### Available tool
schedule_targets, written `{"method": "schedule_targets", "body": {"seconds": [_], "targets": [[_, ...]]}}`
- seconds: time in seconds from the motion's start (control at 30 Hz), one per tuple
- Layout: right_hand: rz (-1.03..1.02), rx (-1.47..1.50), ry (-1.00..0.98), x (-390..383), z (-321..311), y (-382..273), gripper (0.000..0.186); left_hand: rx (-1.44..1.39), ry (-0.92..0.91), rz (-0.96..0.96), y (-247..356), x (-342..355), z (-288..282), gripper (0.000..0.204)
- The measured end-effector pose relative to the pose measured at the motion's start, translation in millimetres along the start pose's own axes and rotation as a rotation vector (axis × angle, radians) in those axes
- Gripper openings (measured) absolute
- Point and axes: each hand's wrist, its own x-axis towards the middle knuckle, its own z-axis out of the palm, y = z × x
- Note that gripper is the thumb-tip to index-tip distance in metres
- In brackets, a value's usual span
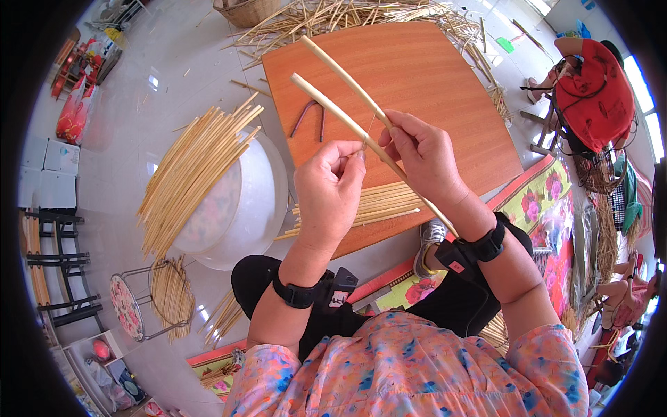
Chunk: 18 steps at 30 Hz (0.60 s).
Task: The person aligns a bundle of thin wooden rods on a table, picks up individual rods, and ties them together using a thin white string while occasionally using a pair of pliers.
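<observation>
Above the wooden table [417, 66], two pale straw stalks lean side by side toward the far left. My right hand [425, 154] pinches the farther stalk [340, 72] near its lower end. The nearer, longer stalk [323, 103] runs under that hand and on toward my right forearm. Thumb and forefinger of my left hand [330, 186] are closed at this longer stalk. A fine strand [369, 128] seems to stretch between the stalks; whether my left fingertips also pinch it, I cannot tell. A dark V-shaped piece [309, 119] lies on the tabletop beyond my left hand.
Left of the table, a bundle of stalks [198, 177] rests on a translucent white tub [257, 201]. More stalks [379, 205] lie along the near table edge, and a loose heap [319, 22] spreads behind it. A chair with red cloth [594, 97] stands right.
</observation>
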Motion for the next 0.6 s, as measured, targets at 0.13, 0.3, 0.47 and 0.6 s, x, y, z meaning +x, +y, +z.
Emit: {"method": "schedule_targets", "body": {"seconds": [0.13,0.3,0.47,0.6], "targets": [[-0.007,-0.01,0.002,-1,1,-1,0.025,-0.011,0.006,-0.011,0,0,-1,0.011],[-0.086,-0.07,0.025,-1,0,1,0.025,-0.034,0.018,-0.029,-3,-1,2,0.012],[-0.11,-0.038,0.029,-1,3,5,0.025,-0.054,0.036,-0.004,-9,0,3,0.011],[-0.096,-0.004,0.004,-1,3,5,0.026,-0.048,0.065,0.039,-12,0,3,0.011]]}}
